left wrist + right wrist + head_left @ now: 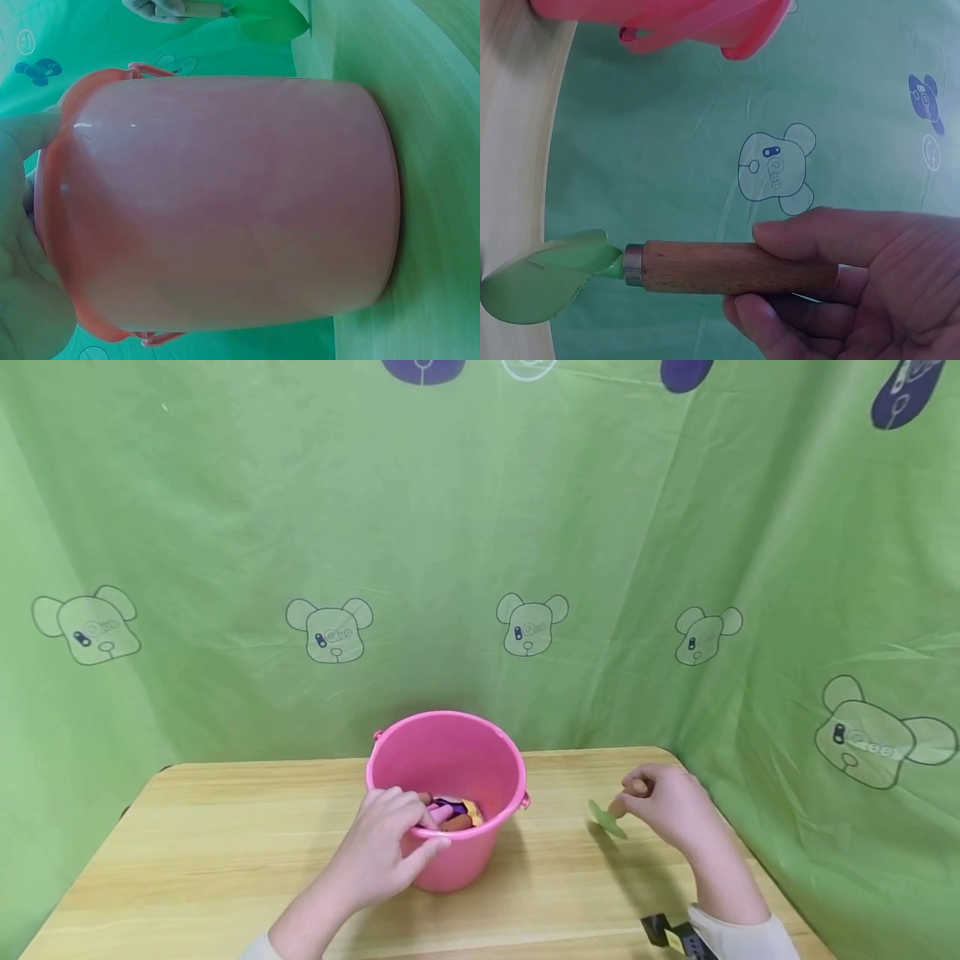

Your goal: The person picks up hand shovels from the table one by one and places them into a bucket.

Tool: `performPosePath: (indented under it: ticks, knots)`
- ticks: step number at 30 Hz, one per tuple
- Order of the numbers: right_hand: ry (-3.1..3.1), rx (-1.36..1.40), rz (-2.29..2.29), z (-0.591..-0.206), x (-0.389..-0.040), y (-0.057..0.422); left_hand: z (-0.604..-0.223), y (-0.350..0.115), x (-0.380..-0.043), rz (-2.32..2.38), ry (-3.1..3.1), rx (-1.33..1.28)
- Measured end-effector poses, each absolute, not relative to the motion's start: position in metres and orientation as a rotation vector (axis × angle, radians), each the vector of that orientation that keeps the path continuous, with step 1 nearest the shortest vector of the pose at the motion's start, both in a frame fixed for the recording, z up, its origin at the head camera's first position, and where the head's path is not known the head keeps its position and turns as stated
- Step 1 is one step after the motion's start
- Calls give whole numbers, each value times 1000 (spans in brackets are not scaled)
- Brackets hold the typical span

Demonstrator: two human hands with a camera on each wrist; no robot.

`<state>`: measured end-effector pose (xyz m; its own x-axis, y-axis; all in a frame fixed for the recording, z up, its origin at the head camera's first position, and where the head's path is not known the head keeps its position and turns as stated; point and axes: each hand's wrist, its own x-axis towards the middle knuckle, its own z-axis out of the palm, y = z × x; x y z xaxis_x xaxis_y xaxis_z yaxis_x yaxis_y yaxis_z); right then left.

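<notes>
A pink bucket (pixel 457 864) stands upright on the table, with brown, purple, pink and yellow items (pixel 456 823) in its bottom; their kinds cannot be made out. My left hand (pixel 378 852) grips the near left of its rim, thumb outside and fingers over the edge, as the left wrist view (pixel 30 247) also shows the hand at the rim. To the right of the bucket, my right hand (pixel 667 806) holds a small green trowel (pixel 544 277) by its wooden handle (pixel 705 268), between thumb and fingers. The trowel's blade points down, close to the tabletop.
The wooden table (pixel 225 835) has its far edge near a green cloth backdrop (pixel 435 527) printed with bear heads, which also runs along both sides. A black object (pixel 667 935) is by the right sleeve. The bucket's handle (pixel 697 26) hangs at its side.
</notes>
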<state>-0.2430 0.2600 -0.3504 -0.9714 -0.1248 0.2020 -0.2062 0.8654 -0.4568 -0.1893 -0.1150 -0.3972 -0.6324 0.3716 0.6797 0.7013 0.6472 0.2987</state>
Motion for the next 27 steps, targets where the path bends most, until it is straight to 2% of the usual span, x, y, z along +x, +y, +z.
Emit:
performPosePath:
  ticks: [27]
  knots:
    - [-2906,358,785,-344,-243,231,-399,-114,-191,-754,-2281,-834]
